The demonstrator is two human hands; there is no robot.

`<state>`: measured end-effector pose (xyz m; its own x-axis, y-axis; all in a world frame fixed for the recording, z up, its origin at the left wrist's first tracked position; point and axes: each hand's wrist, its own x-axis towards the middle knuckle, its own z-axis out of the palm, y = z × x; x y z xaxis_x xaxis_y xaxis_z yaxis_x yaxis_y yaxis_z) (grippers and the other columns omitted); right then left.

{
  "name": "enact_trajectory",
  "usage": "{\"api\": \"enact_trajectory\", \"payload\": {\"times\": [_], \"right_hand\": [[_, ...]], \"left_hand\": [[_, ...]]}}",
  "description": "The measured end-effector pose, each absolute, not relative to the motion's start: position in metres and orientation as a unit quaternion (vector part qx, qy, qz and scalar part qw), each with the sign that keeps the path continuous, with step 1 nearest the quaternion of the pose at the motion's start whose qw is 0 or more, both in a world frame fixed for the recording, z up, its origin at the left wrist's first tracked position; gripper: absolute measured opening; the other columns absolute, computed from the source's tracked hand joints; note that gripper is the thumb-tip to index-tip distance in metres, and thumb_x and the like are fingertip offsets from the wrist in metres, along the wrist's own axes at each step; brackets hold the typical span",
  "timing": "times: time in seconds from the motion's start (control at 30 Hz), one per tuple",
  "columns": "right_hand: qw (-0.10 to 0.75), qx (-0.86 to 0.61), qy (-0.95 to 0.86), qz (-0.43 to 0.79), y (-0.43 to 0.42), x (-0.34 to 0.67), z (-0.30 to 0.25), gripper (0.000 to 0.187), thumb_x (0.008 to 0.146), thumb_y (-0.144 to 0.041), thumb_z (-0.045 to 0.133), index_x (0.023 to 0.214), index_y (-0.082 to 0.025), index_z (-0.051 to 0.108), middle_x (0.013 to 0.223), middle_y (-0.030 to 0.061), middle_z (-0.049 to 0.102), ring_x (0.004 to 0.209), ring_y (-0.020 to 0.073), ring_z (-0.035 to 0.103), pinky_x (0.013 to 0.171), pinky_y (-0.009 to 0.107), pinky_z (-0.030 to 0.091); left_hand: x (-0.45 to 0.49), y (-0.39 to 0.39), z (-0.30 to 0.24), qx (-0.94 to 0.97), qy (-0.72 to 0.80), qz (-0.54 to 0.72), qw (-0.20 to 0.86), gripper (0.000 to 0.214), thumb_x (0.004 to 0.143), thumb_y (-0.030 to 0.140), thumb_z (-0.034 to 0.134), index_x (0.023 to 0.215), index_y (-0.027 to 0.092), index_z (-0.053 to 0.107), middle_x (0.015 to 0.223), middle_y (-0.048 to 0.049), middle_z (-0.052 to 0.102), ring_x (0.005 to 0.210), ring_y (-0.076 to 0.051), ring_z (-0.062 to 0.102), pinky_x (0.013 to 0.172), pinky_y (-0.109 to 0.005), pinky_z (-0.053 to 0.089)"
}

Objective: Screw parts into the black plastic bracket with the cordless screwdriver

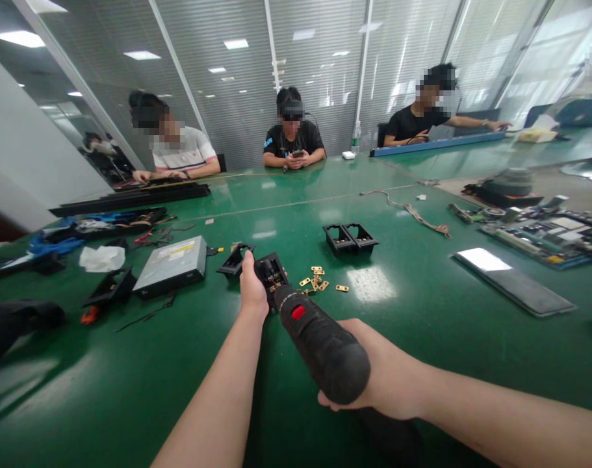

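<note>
My right hand (373, 364) is wrapped round a black cordless drill (320, 351) with a red switch on top. The drill's front end meets a black plastic housing (271, 270) that has brass-coloured parts inside; the bit itself is hidden. My left hand (253, 289) grips that housing from its left side, thumb up along the edge. Another black plastic frame (232, 261) sits just behind the left hand. Small brass plates (317, 282) with holes lie scattered right of the housing. Farther back, a pair of joined black frames (349, 239) rests on the green table (296, 201).
Left stand a metal disc drive (173, 266), a white tissue (102, 259) and another black frame (111, 286). Right are a dark flat panel (513, 281), circuit boards (553, 227) and a cable (415, 211). Several people sit across the table; one holds a phone (298, 154).
</note>
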<state>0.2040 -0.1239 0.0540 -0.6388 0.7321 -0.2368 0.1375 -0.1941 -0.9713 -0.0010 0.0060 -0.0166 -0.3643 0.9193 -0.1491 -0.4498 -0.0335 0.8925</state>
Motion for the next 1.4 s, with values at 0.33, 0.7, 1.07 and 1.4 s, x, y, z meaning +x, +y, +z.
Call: {"api": "enact_trajectory", "payload": {"times": [0.33, 0.7, 1.07, 1.4], "right_hand": [[0.244, -0.36, -0.607, 0.665, -0.1246, 0.204, 0.0556, 0.029, 0.056, -0.012, 0.082, 0.075, -0.013, 0.06, 0.068, -0.0005, 0.064, 0.061, 0.0136, 0.056, 0.054, 0.023, 0.043], [0.241, -0.349, -0.601, 0.677, -0.1239, 0.204, 0.0533, 0.028, 0.057, -0.012, 0.082, 0.074, -0.013, 0.06, 0.067, 0.0004, 0.065, 0.06, 0.0141, 0.059, 0.053, 0.023, 0.044], [0.23, -0.356, -0.603, 0.675, -0.1222, 0.2048, 0.049, 0.03, 0.055, -0.015, 0.084, 0.075, -0.014, 0.061, 0.069, 0.0025, 0.068, 0.062, 0.0188, 0.065, 0.055, 0.027, 0.051], [0.236, -0.345, -0.601, 0.682, -0.1225, 0.2059, 0.0478, 0.03, 0.055, -0.013, 0.083, 0.077, -0.013, 0.062, 0.069, 0.004, 0.069, 0.064, 0.0211, 0.066, 0.058, 0.03, 0.051]], "left_hand": [[0.0001, 0.0056, -0.0148, 0.255, 0.465, 0.675, 0.512, 0.056, 0.081, 0.068, 0.052, 0.079, 0.014, 0.065, 0.062, -0.0094, 0.068, 0.061, -0.026, 0.071, 0.049, -0.033, 0.055], [0.0012, 0.0043, -0.0129, 0.259, 0.469, 0.676, 0.507, 0.056, 0.083, 0.067, 0.05, 0.077, 0.014, 0.065, 0.062, -0.0101, 0.068, 0.059, -0.026, 0.07, 0.049, -0.033, 0.055], [0.0, 0.006, -0.0149, 0.255, 0.465, 0.677, 0.51, 0.057, 0.082, 0.068, 0.05, 0.077, 0.013, 0.065, 0.062, -0.0101, 0.067, 0.061, -0.026, 0.07, 0.048, -0.032, 0.053], [0.0003, 0.0055, -0.0157, 0.255, 0.468, 0.678, 0.506, 0.057, 0.081, 0.069, 0.051, 0.078, 0.013, 0.065, 0.063, -0.0106, 0.068, 0.062, -0.027, 0.07, 0.047, -0.032, 0.053]]}}
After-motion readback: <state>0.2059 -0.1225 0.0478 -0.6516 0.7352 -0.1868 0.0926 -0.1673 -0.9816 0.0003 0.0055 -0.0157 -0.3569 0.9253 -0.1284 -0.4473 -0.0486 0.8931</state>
